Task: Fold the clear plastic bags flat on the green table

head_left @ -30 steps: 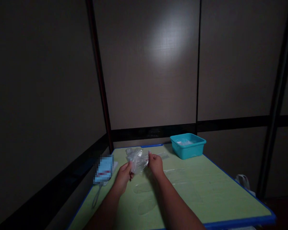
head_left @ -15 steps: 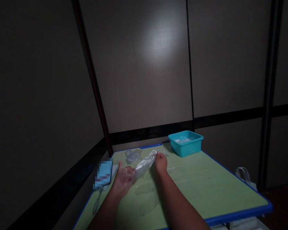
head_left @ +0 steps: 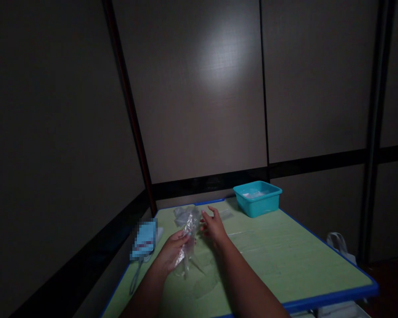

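A crumpled clear plastic bag (head_left: 189, 223) hangs in my left hand (head_left: 175, 249), whose fingers and thumb are closed around its middle. The bag's loose lower end droops below the hand over the table. Just right of the bag is my right hand (head_left: 214, 224), fingers apart and curved, holding nothing; a small gap shows between it and the plastic. Behind the held bag, another piece of clear plastic (head_left: 181, 215) lies on the table, partly covered by it.
The green table (head_left: 285, 260) has a blue edge. A turquoise basin (head_left: 258, 205) with clear plastic inside stands at the back right. A blue pixelated item (head_left: 145, 238) with a strap lies at the left edge. Dark panelled walls stand behind and left. A white bag handle (head_left: 336, 242) shows beyond the right edge.
My right hand has let go of the bag's far end and opened. The bag, stretched between both hands before, now hangs bunched and more upright in my left hand.
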A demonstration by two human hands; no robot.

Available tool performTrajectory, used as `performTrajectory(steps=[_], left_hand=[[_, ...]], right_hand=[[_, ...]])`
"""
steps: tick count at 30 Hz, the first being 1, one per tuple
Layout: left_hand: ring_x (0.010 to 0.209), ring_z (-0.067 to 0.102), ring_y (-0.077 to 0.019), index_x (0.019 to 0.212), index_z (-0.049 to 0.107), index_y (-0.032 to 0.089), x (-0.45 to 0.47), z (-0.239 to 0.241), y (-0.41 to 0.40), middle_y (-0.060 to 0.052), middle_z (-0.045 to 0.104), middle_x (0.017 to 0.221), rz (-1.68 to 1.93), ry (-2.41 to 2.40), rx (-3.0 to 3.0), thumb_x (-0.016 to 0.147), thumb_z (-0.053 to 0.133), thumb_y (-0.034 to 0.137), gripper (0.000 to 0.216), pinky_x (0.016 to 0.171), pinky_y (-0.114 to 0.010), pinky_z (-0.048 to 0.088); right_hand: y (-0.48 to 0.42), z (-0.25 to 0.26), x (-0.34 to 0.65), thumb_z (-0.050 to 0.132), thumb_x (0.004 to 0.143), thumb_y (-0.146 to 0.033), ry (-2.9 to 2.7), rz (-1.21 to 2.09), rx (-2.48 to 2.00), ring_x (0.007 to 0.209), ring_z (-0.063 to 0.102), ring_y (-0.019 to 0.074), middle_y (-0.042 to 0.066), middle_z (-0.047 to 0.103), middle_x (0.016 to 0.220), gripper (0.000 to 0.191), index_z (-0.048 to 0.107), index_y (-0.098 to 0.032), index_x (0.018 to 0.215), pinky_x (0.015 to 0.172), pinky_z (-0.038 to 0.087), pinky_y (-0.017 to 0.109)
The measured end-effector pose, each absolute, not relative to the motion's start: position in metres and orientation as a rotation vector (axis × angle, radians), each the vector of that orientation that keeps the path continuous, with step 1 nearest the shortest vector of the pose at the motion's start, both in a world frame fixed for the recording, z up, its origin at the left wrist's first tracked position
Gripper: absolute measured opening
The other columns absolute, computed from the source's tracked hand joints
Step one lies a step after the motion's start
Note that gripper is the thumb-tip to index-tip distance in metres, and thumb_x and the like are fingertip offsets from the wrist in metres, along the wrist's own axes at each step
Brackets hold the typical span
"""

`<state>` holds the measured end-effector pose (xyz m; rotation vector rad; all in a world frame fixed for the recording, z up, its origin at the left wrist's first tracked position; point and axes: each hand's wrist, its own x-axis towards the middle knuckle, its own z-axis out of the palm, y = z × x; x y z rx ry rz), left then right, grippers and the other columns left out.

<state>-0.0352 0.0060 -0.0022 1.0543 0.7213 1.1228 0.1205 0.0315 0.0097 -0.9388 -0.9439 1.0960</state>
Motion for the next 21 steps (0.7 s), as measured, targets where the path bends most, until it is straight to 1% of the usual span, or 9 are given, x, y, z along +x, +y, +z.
performTrajectory(steps=[2,4,6,8,10,12,15,18,21], left_hand=[[0.054,0.058,-0.0105,0.089,0.063,0.014,-0.035,-0.002,0.008,-0.001,0.064,0.065,1.214,0.768,1.046,0.058,0.076,0.023,0.035,0.055,-0.021,0.043],[0.051,0.057,-0.0087,0.088,0.061,0.016,-0.036,-0.002,0.010,0.002,0.063,0.063,1.281,0.802,1.036,0.058,0.076,0.025,0.034,0.052,-0.020,0.043],[0.056,0.060,-0.0096,0.085,0.061,0.017,-0.036,-0.003,0.011,0.001,0.065,0.069,1.309,0.798,1.034,0.058,0.076,0.025,0.032,0.057,-0.021,0.046],[0.068,0.064,-0.0136,0.084,0.062,0.015,-0.036,-0.003,0.012,-0.003,0.068,0.078,1.325,0.771,1.061,0.058,0.076,0.026,0.031,0.068,-0.024,0.048],[0.079,0.065,-0.0180,0.090,0.063,0.014,-0.036,-0.003,0.012,-0.007,0.069,0.087,1.338,0.755,1.119,0.061,0.074,0.028,0.034,0.076,-0.028,0.048],[0.091,0.063,-0.0214,0.100,0.062,0.014,-0.035,-0.003,0.011,-0.010,0.067,0.099,1.344,0.745,1.180,0.065,0.071,0.030,0.040,0.084,-0.032,0.046],[0.109,0.054,-0.0234,0.112,0.058,0.016,-0.034,-0.003,0.009,-0.011,0.060,0.116,1.344,0.755,1.257,0.068,0.068,0.032,0.048,0.097,-0.036,0.038],[0.119,0.044,-0.0233,0.115,0.057,0.018,-0.034,-0.003,0.008,-0.009,0.053,0.125,1.318,0.786,1.330,0.068,0.067,0.033,0.050,0.103,-0.037,0.031],[0.121,0.041,-0.0236,0.114,0.058,0.019,-0.033,-0.003,0.007,-0.008,0.051,0.126,1.276,0.799,1.386,0.067,0.068,0.034,0.050,0.105,-0.037,0.027]], right_hand=[[0.031,0.008,0.120,0.059,0.069,-0.049,-1.099,0.918,-0.952,0.044,0.044,0.0094,-0.008,0.047,0.056,0.057,0.041,-0.022,0.116,0.043,0.034,0.020],[0.031,0.007,0.120,0.059,0.069,-0.043,-1.255,0.760,-0.932,0.047,0.039,0.0087,-0.009,0.039,0.051,0.045,0.051,-0.020,0.107,0.046,0.032,0.020],[0.031,0.007,0.119,0.060,0.069,-0.039,-1.365,0.662,-0.928,0.048,0.036,0.0085,-0.009,0.035,0.051,0.034,0.058,-0.018,0.095,0.048,0.029,0.020],[0.031,0.007,0.119,0.061,0.068,-0.037,-1.420,0.616,-0.940,0.049,0.034,0.0085,-0.008,0.034,0.051,0.028,0.060,-0.018,0.088,0.048,0.027,0.020],[0.030,0.007,0.118,0.058,0.070,-0.039,-1.450,0.605,-0.949,0.050,0.035,0.0088,-0.007,0.036,0.051,0.024,0.061,-0.017,0.080,0.049,0.027,0.021],[0.029,0.005,0.116,0.055,0.072,-0.045,-1.478,0.638,-0.975,0.050,0.037,0.0091,-0.005,0.042,0.052,0.029,0.061,-0.016,0.073,0.049,0.028,0.021],[0.030,0.000,0.112,0.058,0.068,-0.052,-1.518,0.705,-1.042,0.050,0.040,0.0091,-0.003,0.048,0.054,0.037,0.061,-0.015,0.070,0.049,0.028,0.021],[0.034,-0.007,0.111,0.060,0.066,-0.052,-1.516,0.763,-1.032,0.050,0.041,0.0088,-0.002,0.051,0.055,0.037,0.059,-0.015,0.066,0.049,0.029,0.021],[0.038,-0.010,0.111,0.061,0.065,-0.045,-1.430,0.823,-0.969,0.052,0.042,0.0094,-0.002,0.052,0.053,0.031,0.056,-0.015,0.056,0.051,0.030,0.021]])
